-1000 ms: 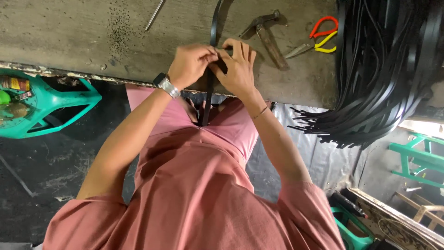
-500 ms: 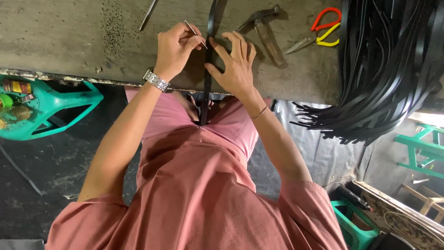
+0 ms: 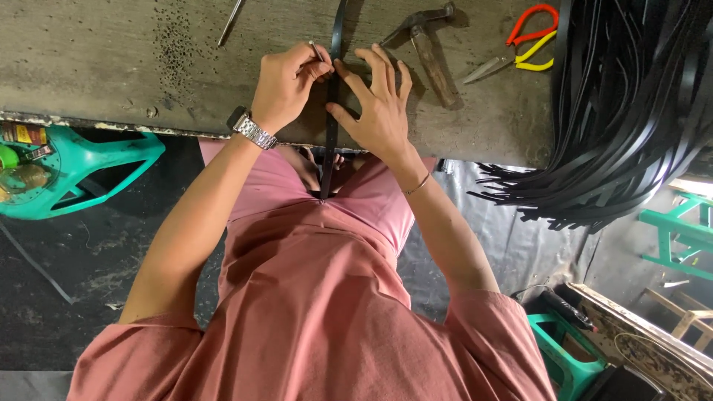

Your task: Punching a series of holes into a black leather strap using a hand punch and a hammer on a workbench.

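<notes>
Left hand [image 3: 286,85]: fingers pinched narrow round a thin metal tool [image 3: 315,50], tip set just beside the strap's left edge; wristwatch [image 3: 251,131] on the wrist.
Right hand [image 3: 377,104]: spread flat, fingers wide, pressing on the strap from its right side; grips nothing, thumb touching the strap edge.
Black strap [image 3: 331,111]: narrow, runs straight btwn the 2 hands, across the bench and over its near edge down to the lap.
Bench [image 3: 111,67]: worn grey top under both hands, pitted patch left of the left hand.
Hammer [image 3: 427,37]: lying just right of the right hand's fingertips, head nearer the strap.
Scissors [image 3: 520,48]: red + yellow handles, further right past the hammer, well apart from the hands.
Metal rod [image 3: 232,21]: up-left of the left hand, apart from it.
Strap bundle [image 3: 631,111]: many black strips heaped far right, ends hanging off the bench edge.
Green stool [image 3: 82,167]: below-left of the left wrist, on the floor.
</notes>
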